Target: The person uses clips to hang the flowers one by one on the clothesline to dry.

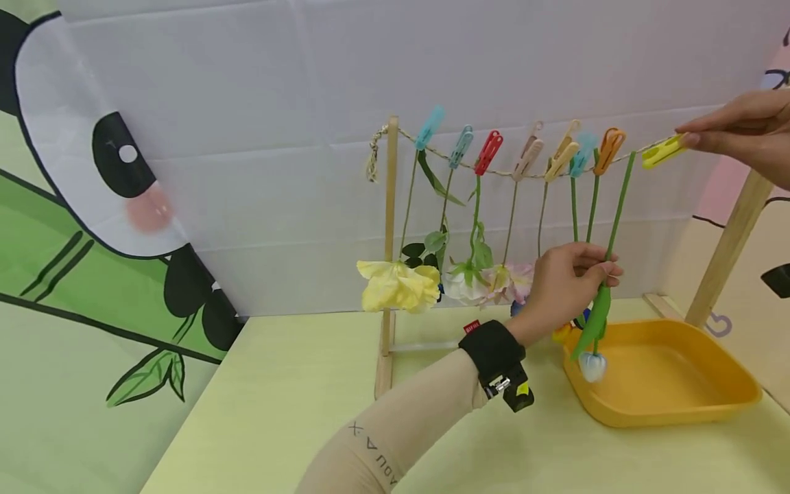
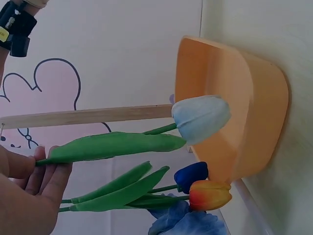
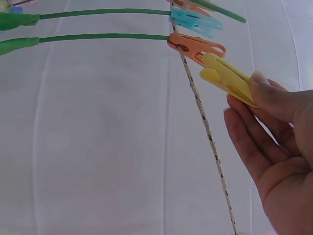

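Observation:
My left hand [image 1: 564, 288] pinches the green stem of a pale blue-white tulip [image 2: 201, 117], which hangs bloom down before the orange tray. Its stem's upper end reaches the rope [image 1: 654, 145]. A yellow clothespin [image 3: 227, 79] is pinched between thumb and fingers of my right hand [image 1: 749, 134], close to the rope at the right. Just left of it, an orange clothespin [image 1: 609, 149] and a light blue clothespin [image 1: 582, 156] clip two tulip stems to the rope. In the left wrist view, a dark blue tulip [image 2: 191, 177] and an orange-yellow tulip [image 2: 210, 195] hang below the held one.
Farther left on the rope, several clothespins, including a red one [image 1: 489, 152], hold flowers such as a yellow bloom [image 1: 400, 285]. Wooden posts [image 1: 391, 192] carry the rope at both ends. The orange tray [image 1: 666, 416] stands on the table at right.

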The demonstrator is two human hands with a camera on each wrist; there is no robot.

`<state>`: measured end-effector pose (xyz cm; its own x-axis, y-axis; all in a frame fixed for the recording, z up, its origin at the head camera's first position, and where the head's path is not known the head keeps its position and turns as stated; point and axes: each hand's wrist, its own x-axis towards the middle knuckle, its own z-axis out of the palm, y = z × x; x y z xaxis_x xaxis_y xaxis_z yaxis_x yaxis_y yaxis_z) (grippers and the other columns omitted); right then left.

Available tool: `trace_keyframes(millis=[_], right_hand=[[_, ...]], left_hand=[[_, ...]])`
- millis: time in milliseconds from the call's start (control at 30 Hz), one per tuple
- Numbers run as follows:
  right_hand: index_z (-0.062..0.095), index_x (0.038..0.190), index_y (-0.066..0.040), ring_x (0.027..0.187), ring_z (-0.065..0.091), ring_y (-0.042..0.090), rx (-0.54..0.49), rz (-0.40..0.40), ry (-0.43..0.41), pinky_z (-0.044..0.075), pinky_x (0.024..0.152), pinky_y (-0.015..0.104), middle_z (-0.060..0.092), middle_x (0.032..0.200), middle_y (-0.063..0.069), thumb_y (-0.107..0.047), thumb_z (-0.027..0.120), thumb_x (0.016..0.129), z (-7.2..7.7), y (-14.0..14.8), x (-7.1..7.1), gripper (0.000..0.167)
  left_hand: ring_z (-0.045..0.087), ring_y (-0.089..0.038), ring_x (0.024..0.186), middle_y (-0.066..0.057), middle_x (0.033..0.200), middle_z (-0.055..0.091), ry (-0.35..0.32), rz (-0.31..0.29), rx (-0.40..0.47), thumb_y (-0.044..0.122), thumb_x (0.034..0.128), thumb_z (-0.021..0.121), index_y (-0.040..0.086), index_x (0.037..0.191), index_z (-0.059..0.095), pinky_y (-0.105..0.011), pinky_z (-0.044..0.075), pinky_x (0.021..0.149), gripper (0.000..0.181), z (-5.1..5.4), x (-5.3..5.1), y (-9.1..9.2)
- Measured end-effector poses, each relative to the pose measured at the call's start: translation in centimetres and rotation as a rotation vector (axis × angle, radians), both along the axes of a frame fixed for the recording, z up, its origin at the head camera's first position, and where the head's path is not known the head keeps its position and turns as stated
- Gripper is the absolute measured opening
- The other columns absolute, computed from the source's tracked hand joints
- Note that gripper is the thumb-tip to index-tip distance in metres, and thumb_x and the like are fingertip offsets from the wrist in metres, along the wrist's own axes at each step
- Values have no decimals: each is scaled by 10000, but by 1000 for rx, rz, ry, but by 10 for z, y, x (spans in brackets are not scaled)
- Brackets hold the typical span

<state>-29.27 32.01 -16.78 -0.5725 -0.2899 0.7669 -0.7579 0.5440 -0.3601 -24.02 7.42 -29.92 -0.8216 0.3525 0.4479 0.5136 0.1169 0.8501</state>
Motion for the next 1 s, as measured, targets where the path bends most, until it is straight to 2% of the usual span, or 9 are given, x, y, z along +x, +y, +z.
trace_keyframes(millis=[167,233,400,467,767,1000], right_hand=[[736,1142,74,834,644,-151,19,-11,5,474,784,10,653,992,-246,156,603,955,15,-1,-6,243],[726,1149,92,838,643,-148,33,-9,13,477,785,13,650,984,-229,159,606,952,16,-1,-7,240],[723,1143,112,822,661,-126,8,6,-39,481,786,17,676,959,-194,118,639,956,18,-2,-11,205],[730,1146,94,813,666,-119,-15,9,-84,475,792,12,687,958,-192,77,648,969,19,-3,-12,195],[761,1157,-10,761,652,-135,-23,-59,-209,449,758,-11,696,900,-290,-56,679,994,22,-5,-18,189],[744,1225,-61,822,599,-102,63,-160,-270,396,760,-7,652,881,-334,-195,665,1021,20,-8,-19,257]], left_hand=[[750,-79,818,-81,1057,768,-16,57,7,21,1022,617,-19,1159,699,-125,569,701,164,4,-13,6],[752,-87,812,-78,1055,767,-27,67,4,20,1021,617,-20,1158,696,-123,567,695,163,5,-17,9],[749,-74,798,-54,1027,770,-63,92,-18,33,1027,614,1,1158,702,-107,557,680,161,4,-23,19],[747,-67,788,-40,1014,770,-84,104,-13,36,1026,618,10,1154,709,-106,555,672,159,3,-25,22],[751,-78,765,-10,981,772,-142,147,-11,39,1016,633,22,1142,725,-118,560,640,157,4,-31,31],[761,-122,784,-54,1009,771,-166,120,31,16,1019,617,-19,1151,707,-142,576,659,164,5,-33,26]])
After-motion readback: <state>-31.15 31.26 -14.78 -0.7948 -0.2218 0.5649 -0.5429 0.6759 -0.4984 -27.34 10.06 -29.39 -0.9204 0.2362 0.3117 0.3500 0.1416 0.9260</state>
